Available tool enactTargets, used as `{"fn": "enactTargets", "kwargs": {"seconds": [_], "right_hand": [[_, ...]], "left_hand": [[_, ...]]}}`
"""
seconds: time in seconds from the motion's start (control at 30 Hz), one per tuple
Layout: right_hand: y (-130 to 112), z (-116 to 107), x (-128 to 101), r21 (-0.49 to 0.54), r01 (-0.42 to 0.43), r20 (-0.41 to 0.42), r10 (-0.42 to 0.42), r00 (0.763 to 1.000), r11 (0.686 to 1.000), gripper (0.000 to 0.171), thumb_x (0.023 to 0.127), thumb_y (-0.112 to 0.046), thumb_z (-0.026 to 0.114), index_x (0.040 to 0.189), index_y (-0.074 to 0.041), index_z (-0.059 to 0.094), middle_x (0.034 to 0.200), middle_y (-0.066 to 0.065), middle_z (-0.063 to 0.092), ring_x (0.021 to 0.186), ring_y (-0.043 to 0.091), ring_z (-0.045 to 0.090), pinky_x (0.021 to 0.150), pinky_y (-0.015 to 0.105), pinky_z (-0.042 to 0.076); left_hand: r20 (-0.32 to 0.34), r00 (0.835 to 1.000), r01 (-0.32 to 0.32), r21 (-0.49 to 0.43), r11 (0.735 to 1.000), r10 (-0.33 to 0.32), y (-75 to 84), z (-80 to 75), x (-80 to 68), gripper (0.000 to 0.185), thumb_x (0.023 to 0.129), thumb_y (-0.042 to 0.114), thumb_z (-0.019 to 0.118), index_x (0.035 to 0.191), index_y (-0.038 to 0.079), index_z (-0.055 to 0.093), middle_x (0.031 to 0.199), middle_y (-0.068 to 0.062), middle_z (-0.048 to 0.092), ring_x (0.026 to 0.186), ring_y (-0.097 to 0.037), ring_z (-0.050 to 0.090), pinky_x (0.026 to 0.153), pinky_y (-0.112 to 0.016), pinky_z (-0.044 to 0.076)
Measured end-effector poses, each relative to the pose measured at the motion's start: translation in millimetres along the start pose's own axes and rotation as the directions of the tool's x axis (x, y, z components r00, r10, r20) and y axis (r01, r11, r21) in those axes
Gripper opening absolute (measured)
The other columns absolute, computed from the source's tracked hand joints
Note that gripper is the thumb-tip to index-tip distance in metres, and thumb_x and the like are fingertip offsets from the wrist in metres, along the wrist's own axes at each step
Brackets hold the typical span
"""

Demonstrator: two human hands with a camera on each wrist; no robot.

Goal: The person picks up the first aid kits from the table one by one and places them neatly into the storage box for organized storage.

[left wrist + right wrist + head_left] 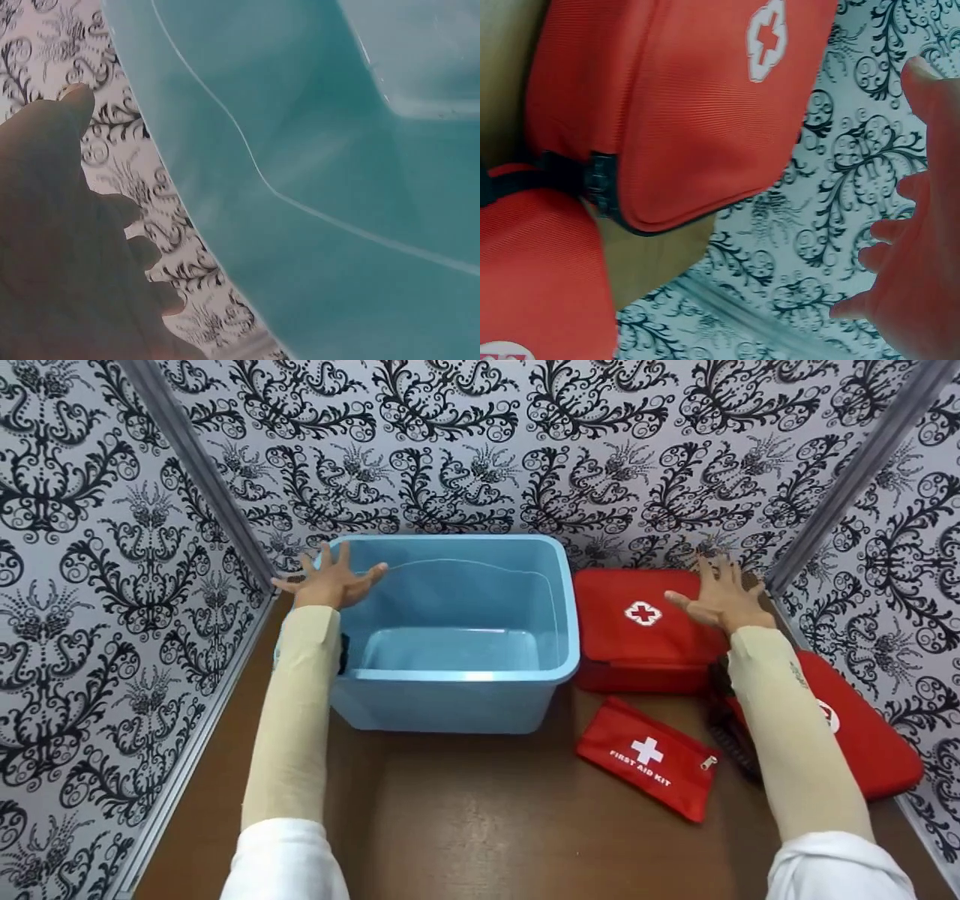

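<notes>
An empty light-blue plastic tub stands at the middle back of the brown table. My left hand hovers open over its far left corner, fingers spread, holding nothing; in the left wrist view the left hand hangs beside the tub's wall. My right hand is open above the right end of a large red first-aid bag, with no contact visible. In the right wrist view the right hand is apart from that bag.
A small red "FIRST AID KIT" pouch lies in front of the large bag. Another red bag with a black strap sits by the right wall, partly under my right forearm. Patterned walls close in three sides. Bare brown tabletop lies in front.
</notes>
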State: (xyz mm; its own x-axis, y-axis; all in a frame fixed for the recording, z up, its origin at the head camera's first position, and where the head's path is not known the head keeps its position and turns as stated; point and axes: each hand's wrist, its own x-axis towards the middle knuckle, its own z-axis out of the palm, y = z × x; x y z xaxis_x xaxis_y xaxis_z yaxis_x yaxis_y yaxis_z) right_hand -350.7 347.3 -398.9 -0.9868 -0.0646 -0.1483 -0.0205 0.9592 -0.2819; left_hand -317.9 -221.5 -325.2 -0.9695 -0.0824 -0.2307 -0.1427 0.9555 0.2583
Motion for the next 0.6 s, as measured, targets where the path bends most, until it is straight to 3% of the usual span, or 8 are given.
{"fn": "enactTargets", "kwargs": {"seconds": [0.17,0.37,0.6], "right_hand": [[14.8,15.5,-3.5,0.031,-0.030,-0.004,0.030,1.000,0.999,0.118,0.090,-0.079,0.039,0.157,0.005,-0.009,0.158,0.042,-0.007,0.145,0.062,-0.007,0.105,0.086,-0.002],[28.6,35.0,-8.6,0.087,-0.077,0.029,0.075,0.997,0.993,0.113,0.095,-0.066,0.048,0.154,0.010,-0.011,0.155,0.046,-0.002,0.145,0.062,-0.001,0.107,0.084,0.005],[42.7,54.7,-12.3,0.169,-0.143,0.071,0.133,0.989,0.975,0.105,0.099,-0.055,0.047,0.152,0.013,-0.012,0.152,0.049,0.000,0.139,0.068,0.009,0.110,0.082,0.009]], "left_hand": [[0.041,0.998,0.059,-0.041,0.997,-0.057,-18.3,-7.2,-9.4,0.101,0.093,0.080,0.024,0.160,0.015,-0.015,0.164,-0.021,-0.023,0.146,-0.059,-0.017,0.101,-0.087,-0.009],[0.136,0.986,0.107,-0.059,0.993,-0.098,-36.4,-10.7,-14.9,0.105,0.089,0.085,0.021,0.157,0.018,-0.024,0.162,-0.024,-0.023,0.144,-0.063,-0.011,0.102,-0.087,-0.005],[0.315,0.941,0.142,-0.047,0.989,-0.121,-52.2,-15.1,-20.7,0.109,0.091,0.082,0.017,0.153,0.005,-0.028,0.159,-0.038,-0.010,0.147,-0.061,0.003,0.120,-0.070,0.012]]}}
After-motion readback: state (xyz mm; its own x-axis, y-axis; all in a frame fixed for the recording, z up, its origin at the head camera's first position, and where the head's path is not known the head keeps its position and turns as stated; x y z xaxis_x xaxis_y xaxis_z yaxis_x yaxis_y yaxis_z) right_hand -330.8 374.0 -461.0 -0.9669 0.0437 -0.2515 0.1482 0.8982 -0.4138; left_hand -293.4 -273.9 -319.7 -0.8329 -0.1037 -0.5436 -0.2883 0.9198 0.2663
